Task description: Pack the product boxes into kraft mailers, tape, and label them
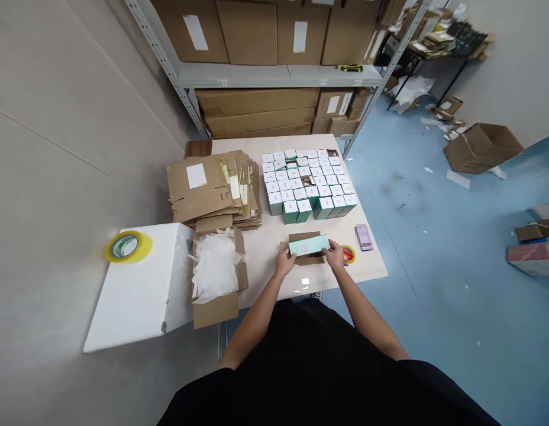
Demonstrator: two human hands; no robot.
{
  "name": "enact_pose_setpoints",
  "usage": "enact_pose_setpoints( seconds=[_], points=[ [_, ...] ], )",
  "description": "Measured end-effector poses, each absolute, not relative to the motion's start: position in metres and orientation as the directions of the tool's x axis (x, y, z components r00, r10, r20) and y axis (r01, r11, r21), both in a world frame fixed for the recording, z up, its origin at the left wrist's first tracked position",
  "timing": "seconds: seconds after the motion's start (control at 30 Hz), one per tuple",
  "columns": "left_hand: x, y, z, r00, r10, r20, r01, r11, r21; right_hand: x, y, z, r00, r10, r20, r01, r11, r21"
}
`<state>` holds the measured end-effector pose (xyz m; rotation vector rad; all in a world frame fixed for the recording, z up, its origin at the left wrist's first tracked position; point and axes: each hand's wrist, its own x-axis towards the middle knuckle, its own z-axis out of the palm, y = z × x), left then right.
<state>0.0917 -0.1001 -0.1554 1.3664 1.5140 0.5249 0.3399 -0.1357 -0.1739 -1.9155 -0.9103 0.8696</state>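
A long mint-green carton (309,245) is held level between my two hands. My left hand (284,261) grips its left end, and my right hand (333,255) has the right end. Directly beneath the carton is a small open cardboard box (312,260) on the table, with its flaps spread. A roll of yellow and red tape (349,255) lies just beside my right hand. Farther back stand several white-topped green cartons (297,210) in tight rows.
On the table's left, flattened cardboard boxes (203,183) are stacked near an open box of white packing sheets (216,266). Yellow tape (128,246) sits on a white foam block (132,296). A purple item (364,237) lies near the right edge. Shelving (274,76) stands behind.
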Motion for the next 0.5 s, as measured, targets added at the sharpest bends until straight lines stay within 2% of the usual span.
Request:
enact_pose_setpoints(
  seconds=[0.1,0.23,0.5],
  points=[
    [0.093,-0.1,-0.161,0.099,0.907,-0.409,0.497,0.311,0.81,0.34,-0.136,-0.18,0.451,0.855,-0.257,0.33,-0.427,-0.842],
    [0.092,-0.097,-0.163,0.11,0.9,-0.422,0.517,0.311,0.798,0.34,-0.136,-0.18,0.465,0.845,-0.265,0.35,-0.451,-0.821],
    [0.093,-0.103,-0.18,0.117,0.92,-0.373,0.395,0.301,0.868,0.338,-0.138,-0.174,0.454,0.817,-0.354,0.158,-0.465,-0.871]
  ],
)
